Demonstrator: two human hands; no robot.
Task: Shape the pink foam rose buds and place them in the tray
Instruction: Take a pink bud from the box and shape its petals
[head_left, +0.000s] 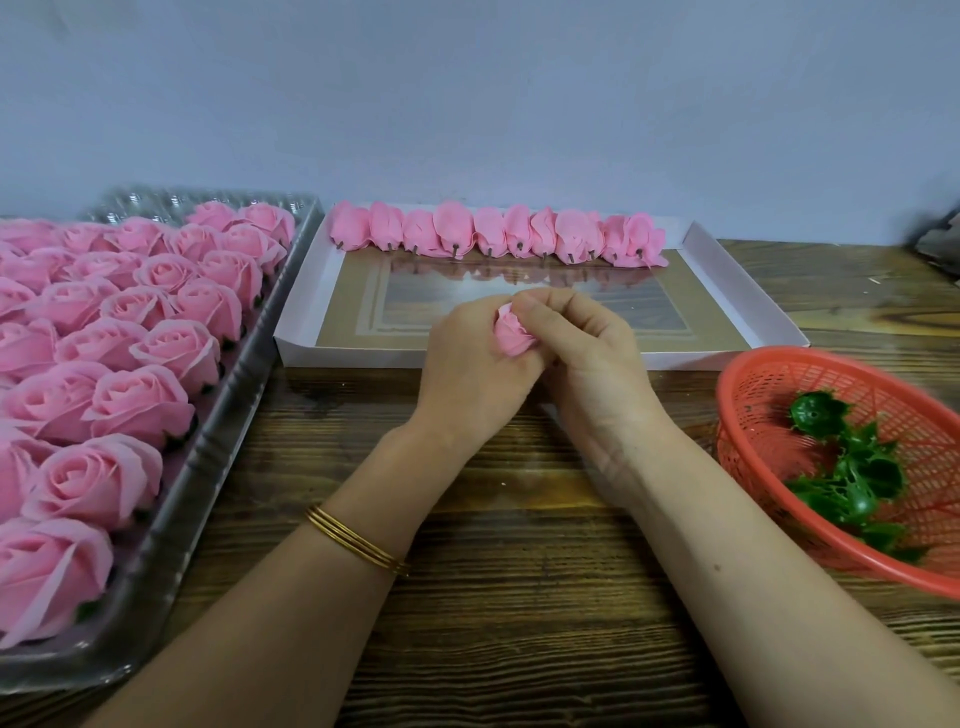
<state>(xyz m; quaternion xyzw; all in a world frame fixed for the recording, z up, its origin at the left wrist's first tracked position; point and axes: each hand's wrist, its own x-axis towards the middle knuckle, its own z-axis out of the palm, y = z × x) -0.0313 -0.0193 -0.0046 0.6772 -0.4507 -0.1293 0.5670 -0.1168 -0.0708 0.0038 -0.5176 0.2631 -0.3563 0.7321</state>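
Pink foam bud (511, 335) being shaped, held in the left hand (467, 374) and the right hand (587, 353).
The bud is gripped by the curled fingers (545, 306) of both hands, above the near edge of the white tray (727, 280). One row of shaped buds (498, 236) is laid along its 12 o'clock wall, and the remaining floor is bare. Many open roses (140, 405) are seen at 9 o'clock, so most work is judged unfinished.

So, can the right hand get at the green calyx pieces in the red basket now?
Probably yes: the red basket with the green calyx pieces lies open beside the right hand, nothing between them. But that hand and the left hand both grip the pink rose bud, so it must let go first.
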